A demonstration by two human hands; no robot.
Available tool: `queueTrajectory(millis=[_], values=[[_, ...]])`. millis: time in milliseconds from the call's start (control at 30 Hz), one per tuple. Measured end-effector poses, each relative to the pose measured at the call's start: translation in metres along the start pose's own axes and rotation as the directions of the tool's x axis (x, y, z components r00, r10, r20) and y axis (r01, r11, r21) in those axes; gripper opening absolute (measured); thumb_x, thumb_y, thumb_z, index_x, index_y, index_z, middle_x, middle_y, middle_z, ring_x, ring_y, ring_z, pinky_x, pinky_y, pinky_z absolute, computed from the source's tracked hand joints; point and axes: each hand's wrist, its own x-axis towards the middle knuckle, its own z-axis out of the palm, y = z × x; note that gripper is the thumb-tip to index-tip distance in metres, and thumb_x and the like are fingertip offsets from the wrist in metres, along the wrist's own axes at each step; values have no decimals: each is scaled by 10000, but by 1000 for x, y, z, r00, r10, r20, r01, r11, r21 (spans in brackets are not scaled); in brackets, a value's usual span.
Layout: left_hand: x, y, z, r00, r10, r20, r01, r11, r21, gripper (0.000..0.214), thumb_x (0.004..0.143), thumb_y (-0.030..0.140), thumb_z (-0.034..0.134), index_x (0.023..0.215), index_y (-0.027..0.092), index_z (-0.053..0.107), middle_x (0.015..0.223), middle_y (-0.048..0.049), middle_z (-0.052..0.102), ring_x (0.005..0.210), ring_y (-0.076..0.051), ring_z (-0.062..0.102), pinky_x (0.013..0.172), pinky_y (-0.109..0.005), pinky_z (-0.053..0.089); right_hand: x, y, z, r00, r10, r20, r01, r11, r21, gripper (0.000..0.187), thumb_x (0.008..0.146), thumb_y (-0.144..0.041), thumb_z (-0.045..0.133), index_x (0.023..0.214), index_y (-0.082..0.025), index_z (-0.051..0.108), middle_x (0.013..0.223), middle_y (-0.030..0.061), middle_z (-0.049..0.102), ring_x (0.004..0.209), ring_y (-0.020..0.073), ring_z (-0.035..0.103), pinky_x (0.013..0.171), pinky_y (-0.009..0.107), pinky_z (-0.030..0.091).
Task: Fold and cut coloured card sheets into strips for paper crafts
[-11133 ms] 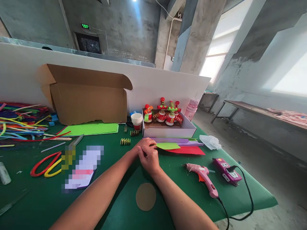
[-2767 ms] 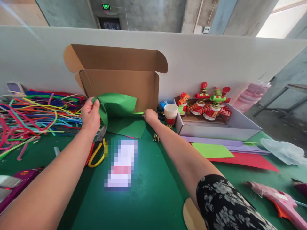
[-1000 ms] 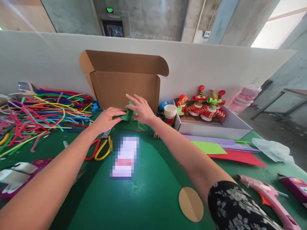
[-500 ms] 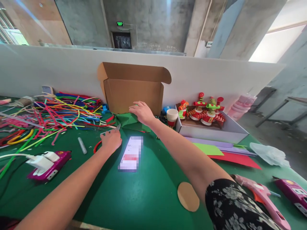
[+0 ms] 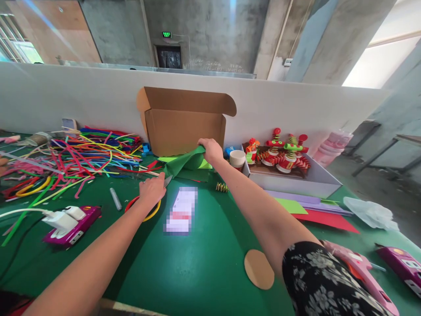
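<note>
My right hand [image 5: 211, 149] is closed on a dark green paper sheet [image 5: 184, 162] and holds its corner up just in front of the open cardboard box [image 5: 184, 125]. A lighter green sheet [image 5: 204, 165] lies under it. My left hand [image 5: 151, 191] rests on the red and yellow scissors [image 5: 144, 210] on the green table [image 5: 197, 272], with its fingers curled over the handles. The scissors' blade tips [image 5: 168, 180] stick out past my fingers toward the green sheet.
A heap of coloured pipe cleaners [image 5: 69, 153] covers the left. A purple glue gun [image 5: 69, 224] lies front left, a pink one [image 5: 362, 272] front right. A blurred card [image 5: 180, 210], a cardboard disc [image 5: 259, 269], a paper cup [image 5: 237, 159], a white box of craft figures [image 5: 289, 171] and coloured paper sheets [image 5: 315, 213] fill the middle and right.
My right hand went from pressing the dark green sheet flat to gripping and lifting its edge. My left hand stays on the scissors, shifted slightly toward me.
</note>
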Motion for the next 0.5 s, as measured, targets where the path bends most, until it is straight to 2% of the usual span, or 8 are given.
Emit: queueTrajectory(millis=[133, 333, 500], values=[[-1, 0, 1, 1000, 20, 12, -20, 1000, -13, 427, 828, 313, 527, 1246, 226, 550, 1126, -181, 734, 1091, -357, 674, 875, -477, 498, -3, 7, 5, 999, 54, -2, -54, 998, 21, 422, 823, -26, 485, 1123, -273, 652, 1161, -8, 710, 1088, 213, 561, 763, 261, 436], [-2, -2, -1, 1000, -11, -20, 10, 998, -60, 442, 760, 171, 539, 1201, 180, 577, 968, -164, 760, 948, -335, 721, 787, -398, 513, -2, 4, 4, 997, 75, -24, -73, 995, 64, 434, 807, -18, 476, 1104, -277, 658, 1182, -10, 704, 1097, 220, 569, 786, 261, 450], [-6, -17, -16, 994, -53, -100, 40, 990, -132, 419, 794, 180, 505, 1194, 215, 622, 1003, -113, 774, 969, -311, 721, 790, -373, 517, -3, 10, 1, 993, 111, -49, -105, 988, 117, 403, 817, -50, 462, 1099, -259, 659, 1117, -8, 713, 1025, 203, 599, 786, 255, 455]])
